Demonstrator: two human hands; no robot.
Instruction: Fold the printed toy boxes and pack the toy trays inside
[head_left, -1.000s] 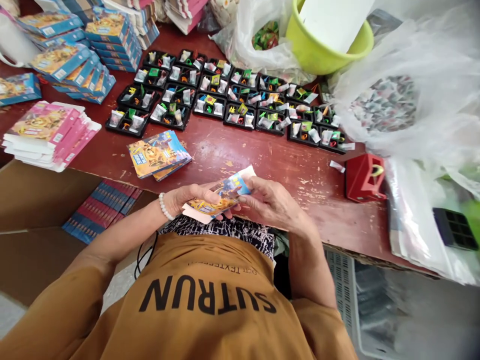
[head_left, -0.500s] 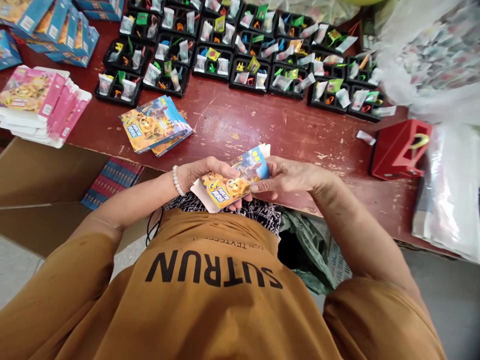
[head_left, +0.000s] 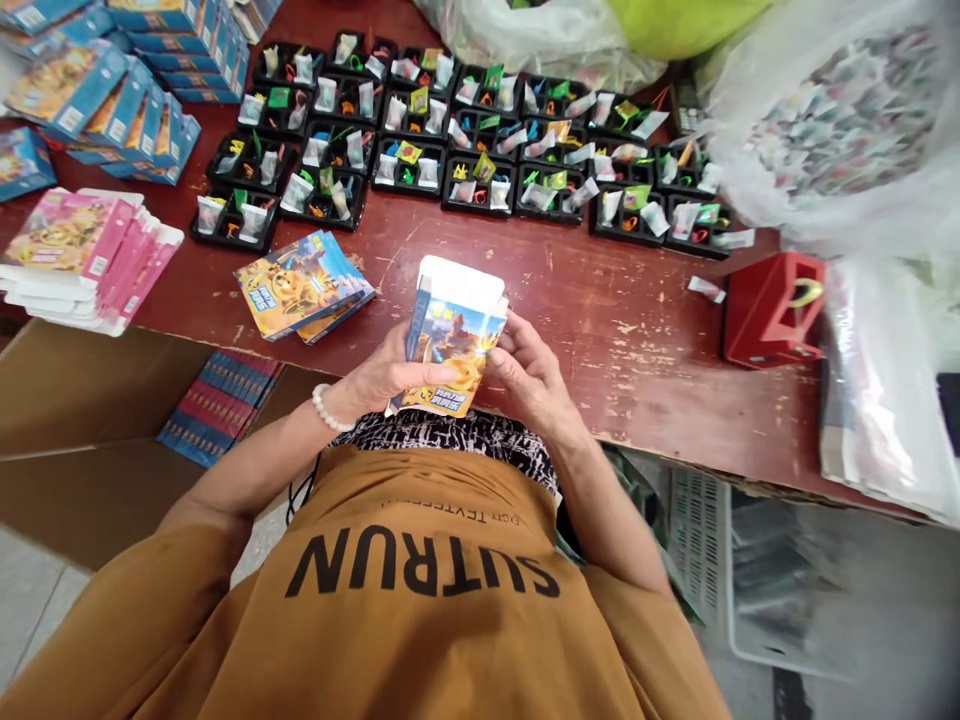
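Note:
A small printed cardboard box [head_left: 454,345] with a blue and orange cartoon lion design stands nearly upright between my hands, its white inner flap showing at the top. My left hand [head_left: 390,368] wraps its left side and lower front. My right hand [head_left: 529,365] grips its right edge. Just left of them, a loose pile of flat printed cartons [head_left: 302,285] lies on the red-brown wooden table [head_left: 600,300]. Beyond it, rows of black compartment trays [head_left: 480,197] hold small sachets and colourful little pieces.
Stacks of pink cartons [head_left: 90,258] and blue cartons [head_left: 135,125] stand at the left of the table. A red box [head_left: 772,310] and plastic bags [head_left: 832,130] lie at the right. Below the table edge are a cardboard carton [head_left: 97,420] and a grey plastic crate [head_left: 697,540].
The printed box has turned from lying slanted across my hands to standing nearly upright, with its white flap end up. The table scene has shifted slightly in view as my head moved.

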